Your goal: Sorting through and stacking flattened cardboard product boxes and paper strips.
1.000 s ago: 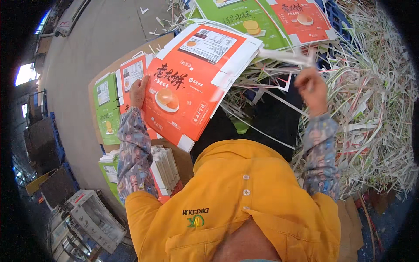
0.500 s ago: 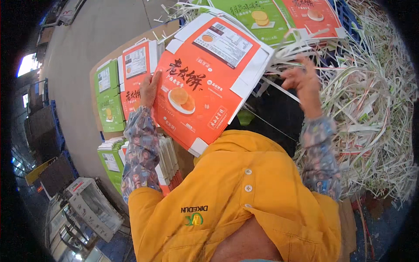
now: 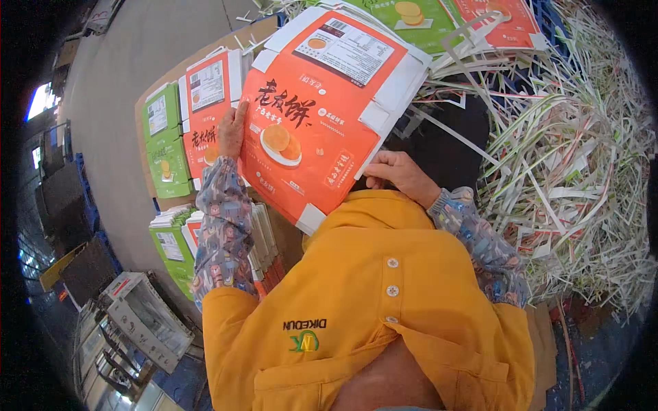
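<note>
A flat orange printed carton sheet (image 3: 315, 130) with white flaps lies tilted before me, its lower corner close to my yellow shirt. My left hand (image 3: 233, 130) grips its left edge, fingers wrapped beneath and out of sight. At the lower right edge my right hand (image 3: 401, 175) is closed, thumb and curled fingers pinching the white border there. Pale paper strips (image 3: 452, 137) trail past the sheet's right side, over something black.
A large heap of shredded paper strips (image 3: 576, 178) fills the right. Green sheets (image 3: 411, 24) lie at the top. On the left stand stacks of green sheets (image 3: 168, 147) and orange sheets (image 3: 205, 109), with another green stack (image 3: 175, 240) nearer. A glass-sided case (image 3: 151, 322) stands lower left.
My right hand has come down and left from the paper strips and now pinches the carton sheet's edge. The left hand keeps its hold; the sheet has shifted slightly.
</note>
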A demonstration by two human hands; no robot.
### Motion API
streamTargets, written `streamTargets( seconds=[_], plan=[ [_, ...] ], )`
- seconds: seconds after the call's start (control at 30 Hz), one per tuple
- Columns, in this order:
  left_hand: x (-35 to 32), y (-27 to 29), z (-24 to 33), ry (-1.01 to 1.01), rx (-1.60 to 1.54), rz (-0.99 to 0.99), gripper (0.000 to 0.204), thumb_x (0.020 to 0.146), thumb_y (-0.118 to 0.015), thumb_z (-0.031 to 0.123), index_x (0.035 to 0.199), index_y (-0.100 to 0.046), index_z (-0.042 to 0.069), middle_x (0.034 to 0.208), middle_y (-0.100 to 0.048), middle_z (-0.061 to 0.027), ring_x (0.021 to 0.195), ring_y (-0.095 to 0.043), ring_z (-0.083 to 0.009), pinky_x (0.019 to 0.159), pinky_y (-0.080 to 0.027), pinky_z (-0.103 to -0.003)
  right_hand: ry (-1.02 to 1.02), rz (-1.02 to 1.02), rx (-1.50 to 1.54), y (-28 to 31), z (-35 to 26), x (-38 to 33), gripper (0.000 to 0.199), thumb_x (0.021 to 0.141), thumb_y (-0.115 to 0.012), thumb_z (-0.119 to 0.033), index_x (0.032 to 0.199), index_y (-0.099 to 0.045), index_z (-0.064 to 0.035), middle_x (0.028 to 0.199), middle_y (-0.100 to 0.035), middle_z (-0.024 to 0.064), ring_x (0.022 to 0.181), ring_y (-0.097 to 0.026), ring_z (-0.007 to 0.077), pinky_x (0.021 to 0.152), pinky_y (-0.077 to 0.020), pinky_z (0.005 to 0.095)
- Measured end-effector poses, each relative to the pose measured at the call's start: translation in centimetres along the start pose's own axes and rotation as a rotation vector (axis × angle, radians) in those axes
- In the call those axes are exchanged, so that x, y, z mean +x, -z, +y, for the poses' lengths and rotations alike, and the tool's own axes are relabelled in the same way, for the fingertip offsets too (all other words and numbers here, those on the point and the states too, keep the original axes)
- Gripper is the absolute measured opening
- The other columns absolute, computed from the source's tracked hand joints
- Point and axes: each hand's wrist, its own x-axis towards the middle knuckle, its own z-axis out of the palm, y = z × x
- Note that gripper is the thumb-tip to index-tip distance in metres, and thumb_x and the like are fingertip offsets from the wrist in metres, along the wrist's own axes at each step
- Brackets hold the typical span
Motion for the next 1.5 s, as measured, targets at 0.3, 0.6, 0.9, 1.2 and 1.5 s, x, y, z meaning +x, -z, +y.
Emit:
streamTargets(
  seconds=[0.3,0.6,0.9,1.2,1.5],
  plan=[
    [0.8,-0.5,-1.9,-0.004,-0.106,-0.019,0.046,0.081,-0.050,0.042,0.062,-0.046,0.000,0.057,-0.045,-0.0064,0.055,-0.040,-0.0113,0.052,-0.036,-0.029,0.117,0.229,0.326,0.6,-0.8,0.7,0.024,0.083,-0.050,-0.027,0.076,-0.052,-0.0044,0.063,-0.054,0.0039,0.055,-0.052,0.0101,0.052,-0.0442,0.0218],
    [0.7,-0.5,-2.0,-0.014,-0.041,0.011,0.047,0.082,-0.049,0.041,0.065,-0.047,-0.003,0.057,-0.046,-0.0094,0.054,-0.042,-0.0148,0.053,-0.037,-0.033,0.288,0.289,-0.016,2.1,-1.1,1.9,0.019,0.084,-0.050,-0.022,0.074,-0.051,-0.0057,0.058,-0.054,0.0015,0.048,-0.050,0.0091,0.046,-0.0403,0.0200],
    [-0.1,-1.0,-1.0,-0.020,-0.016,0.012,0.045,0.083,-0.047,0.040,0.070,-0.051,-0.003,0.062,-0.051,-0.0101,0.056,-0.045,-0.0153,0.055,-0.038,-0.031,0.251,0.249,0.349,1.1,-1.5,1.3,0.017,0.082,-0.052,-0.021,0.078,-0.052,-0.0047,0.062,-0.057,0.0037,0.051,-0.054,0.0115,0.049,-0.0455,0.0217],
    [-0.8,-1.7,-0.1,0.036,-0.099,0.016,0.046,0.081,-0.049,0.043,0.064,-0.046,0.000,0.062,-0.049,-0.0056,0.055,-0.043,-0.0110,0.053,-0.038,-0.029,0.252,0.131,0.506,-1.2,-2.6,0.2,0.017,0.082,-0.053,-0.019,0.082,-0.051,-0.0017,0.074,-0.059,0.0058,0.062,-0.058,0.0113,0.056,-0.0485,0.0221],
    [-0.7,0.0,-0.7,-0.002,0.141,0.088,0.053,0.079,-0.048,0.049,0.081,-0.054,-0.003,0.068,-0.055,-0.0127,0.061,-0.051,-0.0198,0.059,-0.041,-0.033,0.447,0.624,-0.402,-2.3,-2.7,0.1,0.013,0.078,-0.057,-0.011,0.073,-0.051,-0.0009,0.061,-0.056,0.0031,0.054,-0.051,0.0054,0.047,-0.0407,0.0192]
  ],
)
